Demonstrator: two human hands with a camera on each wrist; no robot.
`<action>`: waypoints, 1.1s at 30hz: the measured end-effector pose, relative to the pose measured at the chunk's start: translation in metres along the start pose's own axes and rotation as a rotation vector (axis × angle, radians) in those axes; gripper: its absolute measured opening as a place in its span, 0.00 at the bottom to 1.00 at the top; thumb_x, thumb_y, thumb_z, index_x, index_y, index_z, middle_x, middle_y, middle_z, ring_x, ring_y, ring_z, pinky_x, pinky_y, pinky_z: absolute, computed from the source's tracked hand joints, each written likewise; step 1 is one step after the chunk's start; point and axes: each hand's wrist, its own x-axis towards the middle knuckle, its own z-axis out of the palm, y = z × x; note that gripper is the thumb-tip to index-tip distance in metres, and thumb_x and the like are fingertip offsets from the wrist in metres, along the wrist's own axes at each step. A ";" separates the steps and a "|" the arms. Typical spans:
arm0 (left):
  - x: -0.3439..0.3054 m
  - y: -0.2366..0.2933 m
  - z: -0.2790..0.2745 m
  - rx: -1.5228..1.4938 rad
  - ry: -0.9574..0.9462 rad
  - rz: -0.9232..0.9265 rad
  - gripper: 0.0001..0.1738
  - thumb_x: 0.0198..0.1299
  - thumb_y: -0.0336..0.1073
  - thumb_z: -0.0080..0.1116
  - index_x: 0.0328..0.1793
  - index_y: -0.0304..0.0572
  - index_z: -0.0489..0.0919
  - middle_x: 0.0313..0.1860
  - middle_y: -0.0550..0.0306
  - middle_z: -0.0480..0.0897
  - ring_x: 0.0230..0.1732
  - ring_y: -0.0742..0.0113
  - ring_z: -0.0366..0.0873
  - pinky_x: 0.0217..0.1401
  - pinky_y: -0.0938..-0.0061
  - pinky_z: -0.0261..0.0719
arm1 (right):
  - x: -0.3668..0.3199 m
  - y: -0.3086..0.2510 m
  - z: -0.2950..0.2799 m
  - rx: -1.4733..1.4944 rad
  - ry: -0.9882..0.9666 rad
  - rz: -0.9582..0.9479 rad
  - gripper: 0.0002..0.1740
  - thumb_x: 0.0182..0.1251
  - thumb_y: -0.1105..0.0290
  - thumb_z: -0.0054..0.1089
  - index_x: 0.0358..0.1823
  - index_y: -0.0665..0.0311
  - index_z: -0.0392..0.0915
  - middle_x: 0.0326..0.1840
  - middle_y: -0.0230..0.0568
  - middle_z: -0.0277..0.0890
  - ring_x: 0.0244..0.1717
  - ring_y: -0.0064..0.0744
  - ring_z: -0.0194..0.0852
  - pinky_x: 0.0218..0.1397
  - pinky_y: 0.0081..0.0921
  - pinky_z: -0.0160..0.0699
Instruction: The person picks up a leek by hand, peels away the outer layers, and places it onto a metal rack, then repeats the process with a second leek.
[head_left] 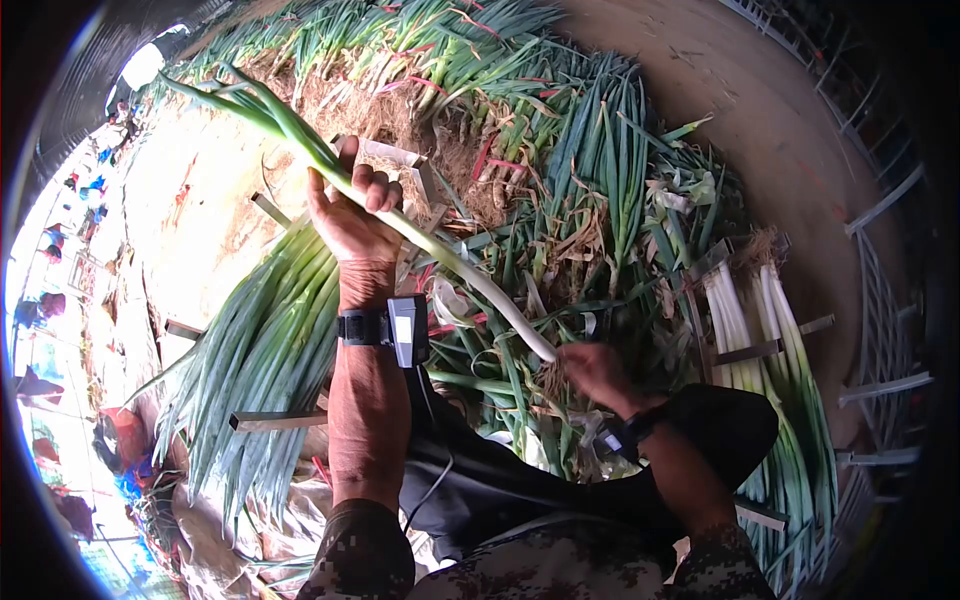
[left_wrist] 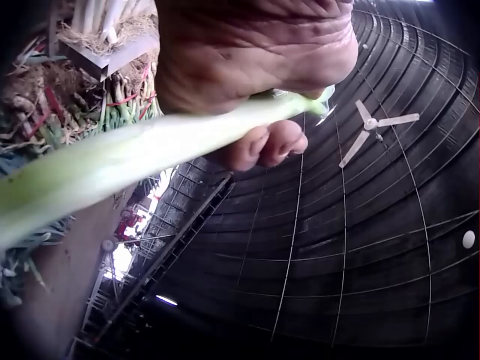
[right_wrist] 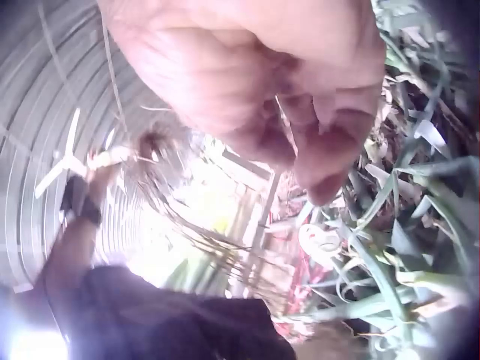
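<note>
Roof: dark ribbed curve, with one three-bladed fan hanging off it.
Floor: bare brown dirt past the greens.
Stalk: just one long green onion, held up slantwise over my lap, leaves up top, white end low.
Left hand: one hand, fingers curled round that onion partway along, snug grip.
Right hand: right beside the roots, fingers bent in; honestly can't tell if they're pinching anything.
Bunches: two propped on metal bars, one leafy bunch by my left arm, one white-stemmed bunch off to my right.
Pile: one big heap of onions out front, way too many to count, several red ties in it.
Wrist gear: two boxes, one per wrist.
</note>
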 end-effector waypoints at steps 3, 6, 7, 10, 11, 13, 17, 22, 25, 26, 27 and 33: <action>-0.002 -0.002 0.004 0.157 0.125 0.080 0.26 0.72 0.55 0.50 0.61 0.40 0.73 0.29 0.61 0.73 0.24 0.71 0.67 0.29 0.75 0.68 | -0.002 -0.043 -0.007 -0.289 0.247 -0.329 0.10 0.70 0.74 0.56 0.48 0.68 0.81 0.38 0.39 0.84 0.37 0.26 0.82 0.40 0.26 0.81; -0.002 -0.011 0.009 0.197 0.149 0.127 0.22 0.73 0.51 0.51 0.61 0.44 0.73 0.32 0.59 0.76 0.28 0.69 0.71 0.33 0.74 0.72 | -0.017 -0.081 0.005 -0.449 0.253 -0.507 0.10 0.69 0.74 0.58 0.49 0.69 0.81 0.36 0.40 0.85 0.37 0.27 0.84 0.41 0.26 0.82; -0.002 -0.013 0.009 0.188 0.152 0.126 0.19 0.73 0.50 0.52 0.60 0.45 0.73 0.35 0.59 0.77 0.30 0.69 0.72 0.35 0.73 0.73 | -0.021 -0.090 0.016 -0.533 0.223 -0.527 0.11 0.69 0.74 0.59 0.49 0.70 0.81 0.36 0.41 0.85 0.38 0.27 0.85 0.41 0.27 0.83; -0.002 -0.015 0.007 0.208 0.165 0.114 0.11 0.74 0.44 0.52 0.55 0.50 0.74 0.41 0.59 0.80 0.35 0.69 0.74 0.40 0.72 0.75 | -0.010 -0.084 0.038 -0.646 0.224 -0.729 0.14 0.65 0.74 0.65 0.51 0.68 0.79 0.44 0.45 0.85 0.42 0.34 0.86 0.45 0.29 0.85; -0.002 -0.016 0.006 0.218 0.176 0.113 0.12 0.74 0.44 0.53 0.55 0.50 0.74 0.42 0.58 0.80 0.36 0.69 0.75 0.40 0.71 0.76 | -0.008 -0.085 0.043 -0.715 0.241 -0.819 0.15 0.64 0.74 0.67 0.52 0.69 0.79 0.45 0.44 0.85 0.43 0.34 0.86 0.46 0.28 0.85; -0.003 -0.021 0.007 0.236 0.201 0.109 0.13 0.73 0.45 0.55 0.56 0.50 0.74 0.43 0.58 0.82 0.36 0.69 0.76 0.39 0.70 0.77 | -0.007 -0.090 0.051 -0.748 0.233 -0.741 0.16 0.60 0.73 0.70 0.49 0.68 0.79 0.45 0.47 0.84 0.42 0.41 0.86 0.46 0.31 0.86; -0.004 -0.026 0.004 0.329 0.268 0.096 0.09 0.75 0.41 0.50 0.56 0.50 0.74 0.49 0.59 0.79 0.40 0.65 0.74 0.45 0.65 0.75 | -0.008 -0.095 0.059 -0.798 0.219 -0.655 0.17 0.59 0.71 0.71 0.49 0.66 0.79 0.45 0.46 0.84 0.42 0.42 0.86 0.46 0.31 0.86; 0.000 -0.024 -0.005 0.451 0.472 0.128 0.11 0.72 0.32 0.53 0.59 0.45 0.73 0.40 0.59 0.76 0.32 0.64 0.75 0.34 0.69 0.77 | -0.008 -0.089 0.062 -0.783 0.240 -0.753 0.16 0.60 0.74 0.69 0.49 0.67 0.79 0.44 0.46 0.84 0.41 0.43 0.87 0.44 0.32 0.87; 0.004 -0.021 -0.019 0.521 0.483 0.140 0.09 0.72 0.33 0.52 0.56 0.45 0.73 0.48 0.57 0.79 0.44 0.61 0.76 0.44 0.65 0.76 | -0.001 -0.079 0.057 -0.766 0.242 -0.837 0.14 0.62 0.77 0.66 0.49 0.67 0.78 0.43 0.48 0.84 0.40 0.43 0.87 0.42 0.32 0.88; 0.005 -0.020 -0.025 0.514 0.481 0.146 0.10 0.72 0.32 0.53 0.57 0.45 0.74 0.47 0.57 0.79 0.43 0.61 0.76 0.44 0.65 0.75 | 0.000 -0.076 0.055 -0.782 0.251 -0.888 0.14 0.62 0.78 0.65 0.49 0.68 0.78 0.44 0.48 0.83 0.40 0.43 0.87 0.41 0.32 0.88; 0.004 -0.019 -0.026 0.508 0.478 0.153 0.10 0.72 0.32 0.53 0.57 0.45 0.74 0.47 0.57 0.79 0.43 0.61 0.76 0.44 0.66 0.75 | 0.001 -0.077 0.055 -0.798 0.260 -0.938 0.13 0.62 0.79 0.64 0.49 0.68 0.78 0.44 0.48 0.83 0.40 0.44 0.88 0.41 0.32 0.88; 0.000 -0.019 -0.020 0.448 0.541 0.125 0.10 0.74 0.39 0.51 0.53 0.44 0.74 0.41 0.57 0.79 0.41 0.63 0.75 0.43 0.68 0.75 | -0.005 -0.084 0.053 -0.689 0.284 -0.680 0.07 0.65 0.71 0.61 0.42 0.66 0.81 0.32 0.54 0.82 0.35 0.52 0.85 0.34 0.36 0.82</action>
